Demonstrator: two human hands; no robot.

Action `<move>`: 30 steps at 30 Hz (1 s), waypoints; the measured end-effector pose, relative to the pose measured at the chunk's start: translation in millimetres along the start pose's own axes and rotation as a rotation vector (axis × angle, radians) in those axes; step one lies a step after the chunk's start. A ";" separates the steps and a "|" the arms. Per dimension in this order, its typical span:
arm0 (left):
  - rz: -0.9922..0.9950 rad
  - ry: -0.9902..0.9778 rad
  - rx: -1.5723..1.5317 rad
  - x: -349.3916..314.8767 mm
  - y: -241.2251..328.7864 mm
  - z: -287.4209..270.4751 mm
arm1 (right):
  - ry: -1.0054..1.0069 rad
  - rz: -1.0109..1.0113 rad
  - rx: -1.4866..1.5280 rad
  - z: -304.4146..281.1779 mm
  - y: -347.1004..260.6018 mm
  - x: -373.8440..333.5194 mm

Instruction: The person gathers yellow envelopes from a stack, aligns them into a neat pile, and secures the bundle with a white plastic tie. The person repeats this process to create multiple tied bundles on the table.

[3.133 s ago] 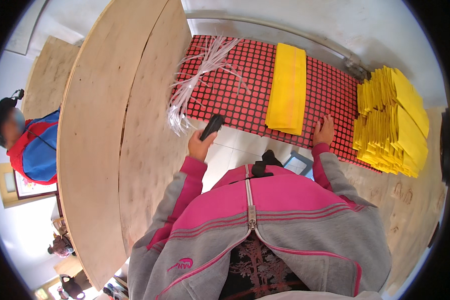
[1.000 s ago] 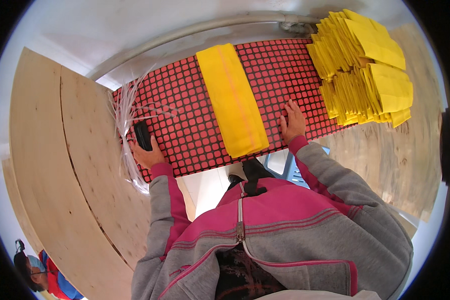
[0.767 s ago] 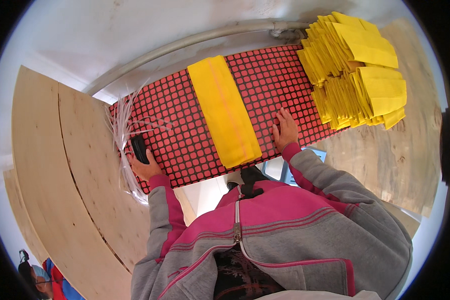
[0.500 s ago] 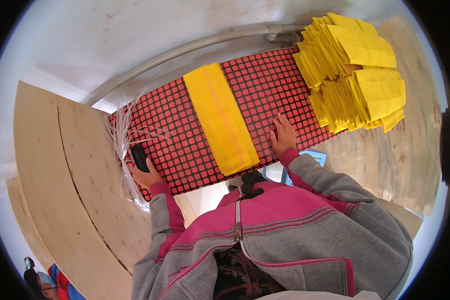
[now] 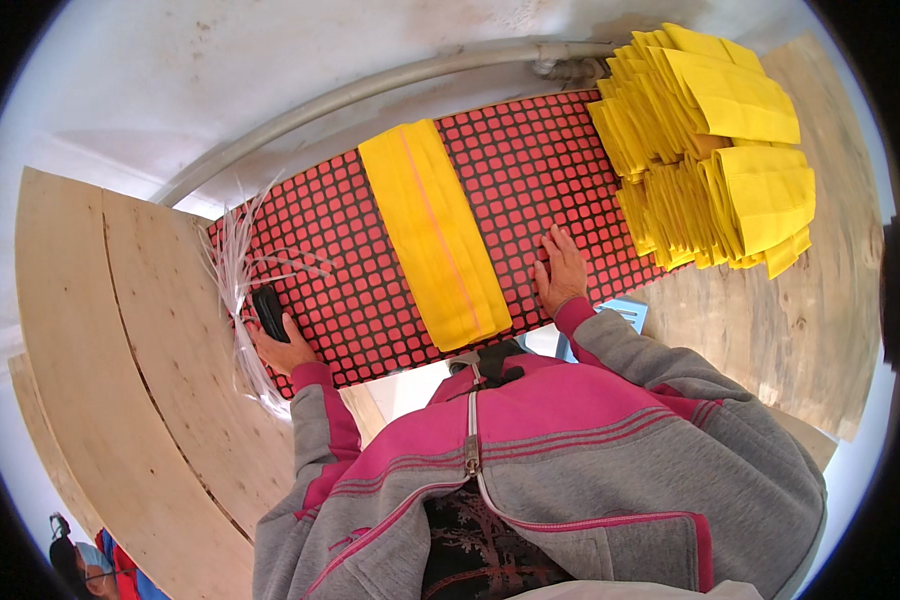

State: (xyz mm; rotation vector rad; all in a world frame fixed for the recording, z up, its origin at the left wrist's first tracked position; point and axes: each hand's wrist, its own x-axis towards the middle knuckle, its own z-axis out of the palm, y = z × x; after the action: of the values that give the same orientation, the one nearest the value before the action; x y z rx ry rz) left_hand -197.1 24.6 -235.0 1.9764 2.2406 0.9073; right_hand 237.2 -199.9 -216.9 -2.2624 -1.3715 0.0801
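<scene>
A folded yellow cloth strip with a pinkish line along it lies across a red-and-black patterned cover, which runs between my two hands. At the cover's left edge, my left hand has its thumb and fingers around the lower end of a small black oblong object, whose kind I cannot make out. Thin clear plastic strips lie beside it. To the right of the yellow strip, my right hand rests flat on the cover with its fingers stretched out, holding nothing.
Two tall stacks of folded yellow cloths stand at the right, partly on a wooden board. Wooden planks extend on the left. Behind the cover a pipe runs along the wall. Another person shows at the lower left.
</scene>
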 end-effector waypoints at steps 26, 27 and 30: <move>0.031 0.006 0.030 2.6 0.2 2.3 | -0.051 -0.002 0.026 -6.3 0.6 3.5; 0.032 0.003 0.027 3.2 -0.9 2.6 | -0.048 0.000 0.024 -6.5 0.1 3.3; 0.010 -0.013 0.020 3.0 -3.3 3.9 | -0.036 -0.002 0.004 -6.6 -0.6 2.7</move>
State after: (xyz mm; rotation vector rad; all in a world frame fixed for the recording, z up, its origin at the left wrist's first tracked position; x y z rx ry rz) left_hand -199.2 28.8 -238.5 1.9970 2.2442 0.8737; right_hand 240.1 -199.9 -210.4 -2.2667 -1.3903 0.1228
